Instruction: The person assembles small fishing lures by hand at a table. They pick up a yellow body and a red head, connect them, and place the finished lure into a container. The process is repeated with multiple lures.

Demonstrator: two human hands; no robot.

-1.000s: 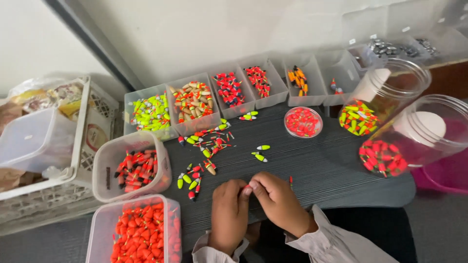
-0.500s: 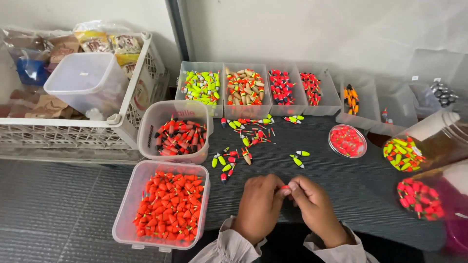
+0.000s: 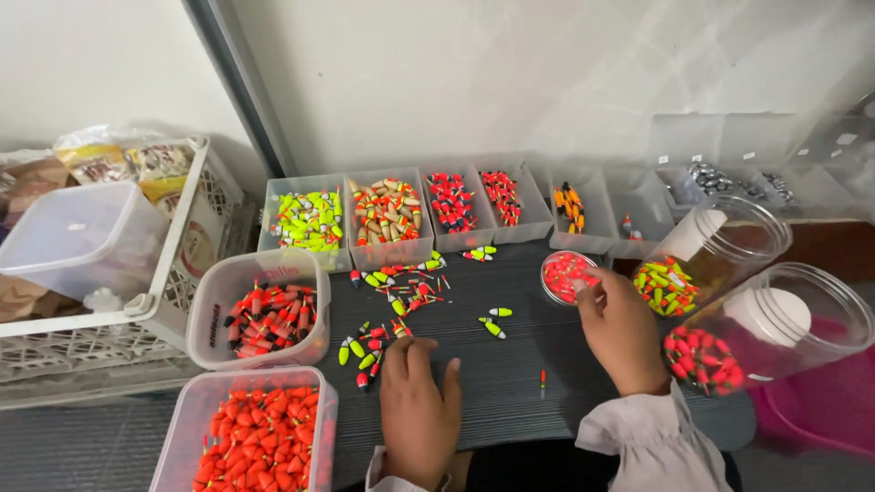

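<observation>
Your left hand [image 3: 417, 405] lies flat, palm down, on the dark ribbed table [image 3: 510, 383] near you, fingers spread and grasping nothing; its fingertips rest just beside the nearest of the loose floats [image 3: 392, 305], a scatter of small green, red and yellow pieces spread across the middle of the table. Your right hand [image 3: 622, 326] reaches farther out and to the right, its fingertips at the near rim of a small round dish [image 3: 563, 275] filled with red-pink floats; whether the fingers pinch one of those pieces you cannot tell, since the hand covers them. A single thin red stem [image 3: 543, 376] lies alone on the table between your two hands. Along the far edge stands a row of clear trays [image 3: 387, 214] sorted by colour. To the left, two clear tubs hold more: the farther tub [image 3: 264, 314] red and black floats, the nearer tub [image 3: 246, 437] orange ones. To the right of your right hand, two clear jars [image 3: 775, 328] lie tilted on their sides with floats inside. A white crate [image 3: 137, 301] sits far left.
</observation>
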